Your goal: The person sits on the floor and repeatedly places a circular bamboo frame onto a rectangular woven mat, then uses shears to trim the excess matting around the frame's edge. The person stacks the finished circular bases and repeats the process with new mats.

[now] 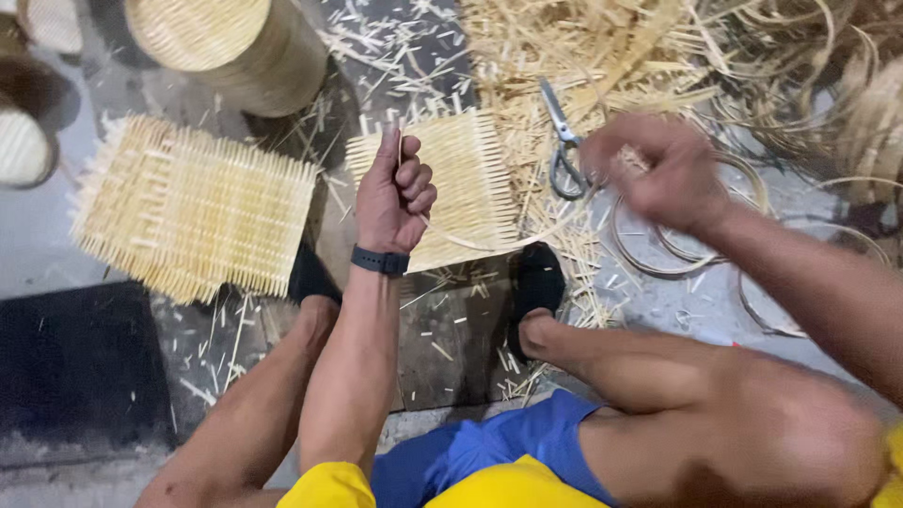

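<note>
Scanning left to right, I note what I can make out from the head view:

Finished pieces, upper left: a woven cylinder basket (230,47) stands on the floor, with more round basket parts (23,141) at the far left edge; these look complete.

Spare mat, left of centre: a flat woven mat (193,207) lies on the floor with untrimmed strip ends bristling on all sides. I judge its weave done and its edges still to be finished.

Left hand: my left hand (395,193) is closed in a fist around a thin bamboo strip (400,146), thumb pressed along it, a dark wristband just below.

Working mat, centre: a second woven mat (470,183) lies just behind the left hand and above my dark-socked feet, ends also ragged, so it is not yet shaped or bound.

Scissors: a pair of scissors (562,141) rests on the loose splints right of that mat, untouched.

Right hand: my right hand (658,174) is blurred; the fingers look curled, but I cannot tell what, if anything, they grip.

Rims, right: thin hoops (649,259) lie on the floor under the right hand, not fitted to anything.

Raw stock, upper right: a heap of splints (621,47).
</note>
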